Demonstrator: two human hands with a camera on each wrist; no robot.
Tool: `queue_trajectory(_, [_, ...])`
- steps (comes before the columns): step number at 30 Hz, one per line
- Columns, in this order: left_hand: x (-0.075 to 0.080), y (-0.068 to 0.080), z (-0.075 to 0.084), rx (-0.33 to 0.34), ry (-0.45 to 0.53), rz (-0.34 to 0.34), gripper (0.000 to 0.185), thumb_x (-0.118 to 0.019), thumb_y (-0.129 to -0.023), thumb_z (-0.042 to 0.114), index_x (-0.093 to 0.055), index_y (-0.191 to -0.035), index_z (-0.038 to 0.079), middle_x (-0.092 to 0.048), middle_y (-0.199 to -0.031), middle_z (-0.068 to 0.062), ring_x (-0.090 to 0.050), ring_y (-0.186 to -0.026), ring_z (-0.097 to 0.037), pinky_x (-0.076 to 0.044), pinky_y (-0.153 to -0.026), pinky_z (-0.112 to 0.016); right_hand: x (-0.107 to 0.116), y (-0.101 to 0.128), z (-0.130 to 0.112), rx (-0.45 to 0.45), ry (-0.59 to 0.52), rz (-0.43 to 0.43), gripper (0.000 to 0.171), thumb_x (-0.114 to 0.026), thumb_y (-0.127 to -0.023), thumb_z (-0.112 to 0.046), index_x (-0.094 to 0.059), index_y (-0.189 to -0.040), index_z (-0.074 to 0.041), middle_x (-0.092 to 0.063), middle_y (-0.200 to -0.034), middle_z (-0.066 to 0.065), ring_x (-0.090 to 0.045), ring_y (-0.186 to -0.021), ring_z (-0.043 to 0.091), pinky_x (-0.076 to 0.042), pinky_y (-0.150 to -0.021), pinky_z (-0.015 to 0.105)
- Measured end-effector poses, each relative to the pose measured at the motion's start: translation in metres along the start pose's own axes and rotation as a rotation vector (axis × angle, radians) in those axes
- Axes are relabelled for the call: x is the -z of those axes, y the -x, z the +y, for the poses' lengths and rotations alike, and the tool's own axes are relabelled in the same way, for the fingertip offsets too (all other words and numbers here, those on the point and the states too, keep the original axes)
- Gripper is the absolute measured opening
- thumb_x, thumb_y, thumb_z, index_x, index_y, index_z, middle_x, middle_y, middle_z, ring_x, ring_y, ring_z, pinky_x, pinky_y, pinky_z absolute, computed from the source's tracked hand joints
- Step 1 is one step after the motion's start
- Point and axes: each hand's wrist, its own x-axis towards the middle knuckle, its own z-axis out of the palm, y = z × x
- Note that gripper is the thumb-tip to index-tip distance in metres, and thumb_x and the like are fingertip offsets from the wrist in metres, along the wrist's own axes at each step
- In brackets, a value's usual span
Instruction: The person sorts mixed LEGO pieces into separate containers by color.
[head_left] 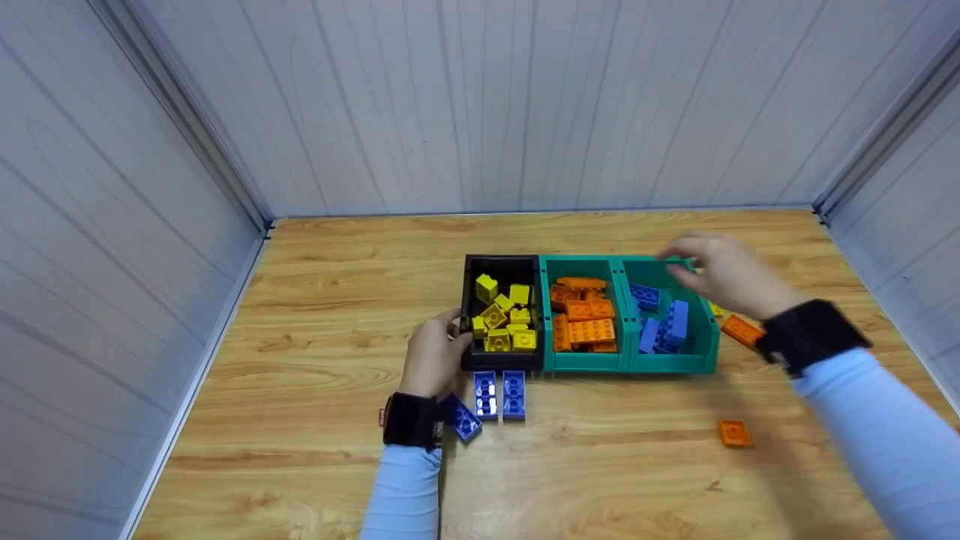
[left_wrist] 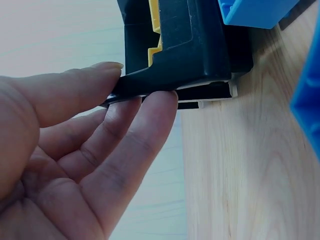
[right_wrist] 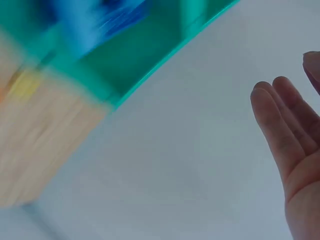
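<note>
My left hand (head_left: 431, 356) pinches the left rim of a black bin (head_left: 502, 362) between thumb and fingers; the left wrist view shows the grip on the bin wall (left_wrist: 195, 60) closely. Several yellow bricks (head_left: 494, 315) lie in that bin. Joined to its right are a green bin (head_left: 585, 363) with orange bricks (head_left: 591, 331) and a second green bin (head_left: 670, 364) with blue bricks (head_left: 676, 322). Over the back right corner of the second green bin hovers my right hand (head_left: 735, 276), blurred, holding nothing. Its fingers (right_wrist: 272, 112) are extended in the right wrist view.
Three blue bricks, one nearest the bin (head_left: 514, 395), lie in front of the black bin. An orange brick (head_left: 741, 331) and a partly hidden yellow piece (head_left: 716, 308) are right of the bins. A small orange brick (head_left: 735, 433) lies nearer. Pale panels (head_left: 487, 112) wall the table.
</note>
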Motion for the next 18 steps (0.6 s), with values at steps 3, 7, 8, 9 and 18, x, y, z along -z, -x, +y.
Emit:
queue_trajectory(3, [0.002,0.001,-0.002,-0.010,-0.006,0.008,0.044,-0.067,-0.093,0.003,-0.057,-0.135,-0.004,-0.066,-0.086,-0.006,-0.060,-0.066,-0.015,-0.050,-0.057,-0.029,0.014,0.019,0.030,-0.096,0.031,-0.017,0.020,-0.063,-0.095,-0.004,-0.068,-0.114,0.000,-0.066,-0.113,0.023,-0.063,-0.098,0.039,-0.054,-0.080,0.054])
queue_trajectory(7, [0.003,0.001,-0.003,-0.040,-0.026,0.016,0.043,-0.068,-0.092,0.003,-0.058,-0.134,-0.005,-0.066,-0.084,-0.007,-0.058,-0.063,-0.014,-0.048,-0.056,-0.028,0.023,0.040,0.066,-0.194,0.062,-0.033,0.021,-0.061,-0.096,-0.005,-0.067,-0.115,0.003,-0.066,-0.112,0.027,-0.065,-0.094,0.041,-0.055,-0.075,0.054])
queue_trajectory(8, [0.004,0.001,-0.004,-0.044,-0.028,0.015,0.043,-0.068,-0.092,0.003,-0.057,-0.134,-0.005,-0.066,-0.083,-0.007,-0.058,-0.062,-0.014,-0.048,-0.055,-0.028,0.024,0.045,0.073,-0.208,0.063,-0.035,0.021,-0.060,-0.097,-0.004,-0.067,-0.115,0.003,-0.066,-0.111,0.028,-0.066,-0.093,0.041,-0.055,-0.074,0.053])
queue_trajectory(9, [0.004,0.001,-0.004,-0.041,-0.026,0.012,0.043,-0.067,-0.093,0.003,-0.057,-0.134,-0.004,-0.066,-0.083,-0.006,-0.057,-0.061,-0.014,-0.048,-0.055,-0.028,0.025,0.048,0.080,-0.216,0.066,-0.038,0.021,-0.060,-0.097,-0.004,-0.067,-0.115,0.004,-0.065,-0.111,0.029,-0.066,-0.092,0.041,-0.055,-0.072,0.053])
queue_trajectory(18, [0.001,0.001,-0.002,-0.008,-0.012,0.002,0.044,-0.067,-0.093,0.003,-0.057,-0.136,-0.003,-0.065,-0.085,-0.006,-0.058,-0.062,-0.014,-0.048,-0.054,-0.028,-0.007,0.053,0.114,-0.328,-0.055,-0.168,0.029,-0.057,-0.097,-0.002,-0.060,-0.124,0.007,-0.059,-0.120,0.033,-0.061,-0.100,0.047,-0.053,-0.077,0.053])
